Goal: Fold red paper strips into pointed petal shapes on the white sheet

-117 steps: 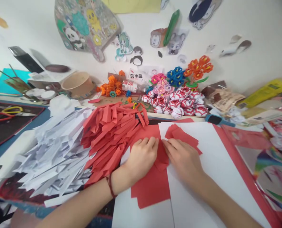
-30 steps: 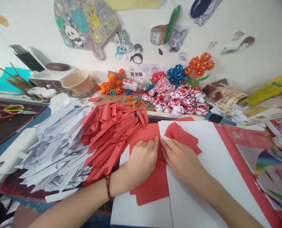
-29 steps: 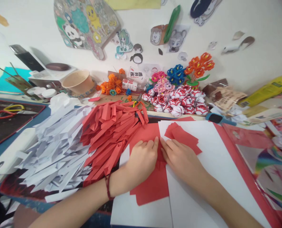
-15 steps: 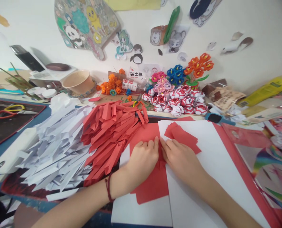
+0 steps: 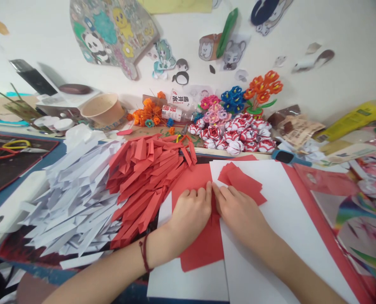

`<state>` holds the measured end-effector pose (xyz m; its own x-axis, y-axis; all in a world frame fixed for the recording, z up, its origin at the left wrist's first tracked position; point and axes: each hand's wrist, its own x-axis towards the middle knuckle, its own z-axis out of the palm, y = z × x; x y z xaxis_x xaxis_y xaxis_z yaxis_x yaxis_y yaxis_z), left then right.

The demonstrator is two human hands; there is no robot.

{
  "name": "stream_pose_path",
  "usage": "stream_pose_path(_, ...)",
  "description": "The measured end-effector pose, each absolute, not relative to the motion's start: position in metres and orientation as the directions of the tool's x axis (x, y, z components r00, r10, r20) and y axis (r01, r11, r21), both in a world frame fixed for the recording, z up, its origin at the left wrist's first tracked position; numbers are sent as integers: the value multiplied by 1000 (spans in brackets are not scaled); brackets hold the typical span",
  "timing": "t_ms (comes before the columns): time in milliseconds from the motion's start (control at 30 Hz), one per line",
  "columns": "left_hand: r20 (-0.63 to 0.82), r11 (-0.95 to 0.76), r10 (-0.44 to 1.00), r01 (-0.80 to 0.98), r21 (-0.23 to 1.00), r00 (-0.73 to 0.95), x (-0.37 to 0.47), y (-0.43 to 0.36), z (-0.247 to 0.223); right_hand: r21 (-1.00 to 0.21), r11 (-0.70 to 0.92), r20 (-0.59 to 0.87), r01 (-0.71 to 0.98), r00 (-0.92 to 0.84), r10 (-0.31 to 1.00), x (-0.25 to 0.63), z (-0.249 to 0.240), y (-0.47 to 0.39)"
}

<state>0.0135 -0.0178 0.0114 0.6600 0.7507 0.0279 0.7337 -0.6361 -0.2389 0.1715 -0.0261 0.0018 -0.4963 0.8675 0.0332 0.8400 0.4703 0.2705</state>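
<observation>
My left hand (image 5: 188, 217) and my right hand (image 5: 240, 213) lie side by side, fingertips together, pressing down a small red paper piece (image 5: 213, 207) folded narrow between them. It lies on larger red paper sheets (image 5: 203, 249) over white sheets (image 5: 289, 219). Loose red squares (image 5: 243, 181) sit just beyond my right hand. Left of my left hand is a heap of folded red strips (image 5: 146, 173), and further left a heap of folded white strips (image 5: 77, 190).
Red-and-white paper roses (image 5: 238, 137) and coloured paper flowers (image 5: 235, 97) stand at the back by the wall. A paper bowl (image 5: 102, 109), a bottle (image 5: 175, 113), scissors (image 5: 7, 148) on a dark mat and a blue-black tool (image 5: 287, 157) lie around. Wrappers clutter the right side.
The two hands have drawn closer together and pressed the small red piece narrower; their fingertips slid slightly away from me. The view shifted a little.
</observation>
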Motion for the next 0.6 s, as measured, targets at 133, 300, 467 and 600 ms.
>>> stream_pose_path(133, 10, -624, 766, 748, -226, 642, 14, -18, 12, 271, 464, 4, 843, -483, 875, 171, 3, -26)
stream_pose_path(300, 18, -617, 770, 751, -234, 638, 15, -19, 11, 271, 466, 7, 842, -486, 874, 171, 3, -26)
stream_pose_path(467, 15, -613, 774, 756, -228, 632, 15, -18, 10, 286, 460, 14, 841, -484, 875, 171, 3, -26)
stream_pose_path(600, 31, -620, 768, 755, -215, 640, 14, -17, 9, 295, 463, 7, 836, -486, 874, 171, 2, -27)
